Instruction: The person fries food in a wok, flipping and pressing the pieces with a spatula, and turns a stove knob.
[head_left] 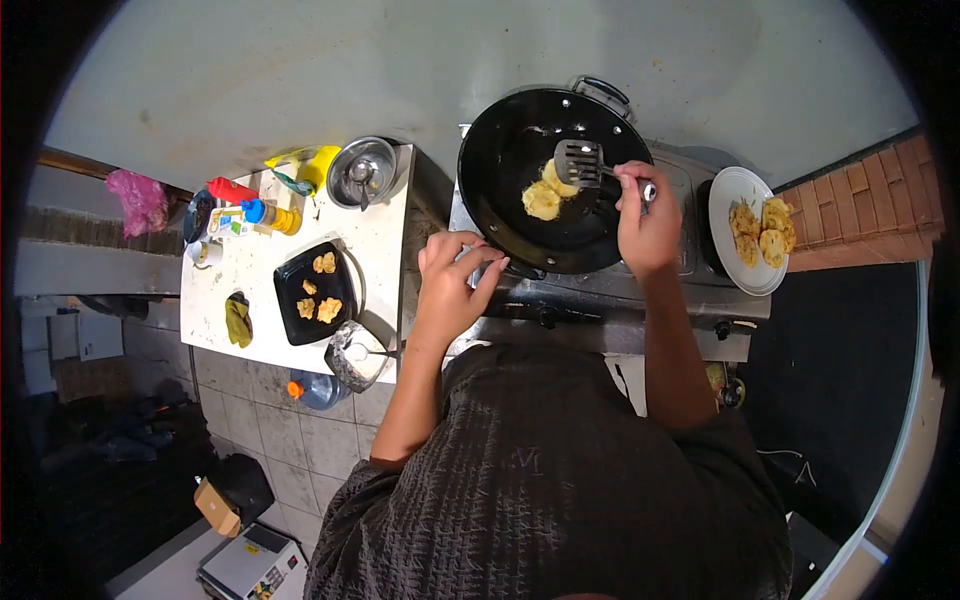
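Note:
In the head view, a black wok (pixel 500 180) rests on the stove in front of me. Yellow fritters (pixel 541 201) lie close together near its middle. My right hand (pixel 650 222) grips the handle of a slotted spatula (pixel 577 163), whose metal head hangs over or touches the upper fritter; contact is hard to make out. My left hand (pixel 452 280) is at the wok's near left edge, its fingertips closed at the near wok handle (pixel 527 270), which they partly hide.
Right of the stove stands a white plate (pixel 728 190) of fried pieces. On the white table (pixel 270 345) at left are a black dish (pixel 290 290) with battered pieces, a steel bowl (pixel 345 160), a flour container (pixel 345 370) and sauce bottles (pixel 285 218). A wall (pixel 400 60) stands behind.

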